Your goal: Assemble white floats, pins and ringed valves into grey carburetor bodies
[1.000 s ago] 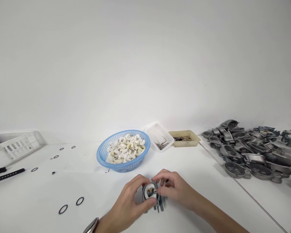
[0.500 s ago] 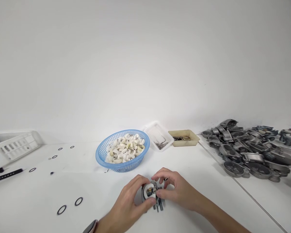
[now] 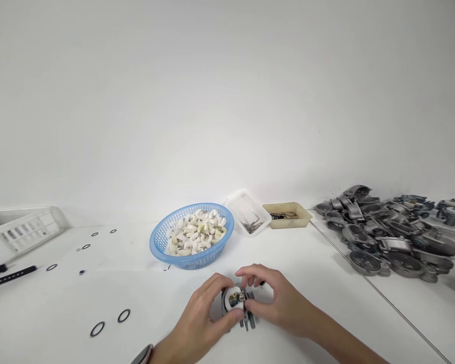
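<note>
on the worktop (image 3: 326, 283), left hand (image 3: 200, 316) and right hand (image 3: 275, 298) both grip the small metal part (image 3: 238, 303) between them.

Bare forearms; a silvery watch (image 3: 142, 355) on the left wrist.

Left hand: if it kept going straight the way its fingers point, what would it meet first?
The left hand points up and right, and its fingers already close on the small metal part. Just past it comes the right hand; depth there is hard to judge.
</note>
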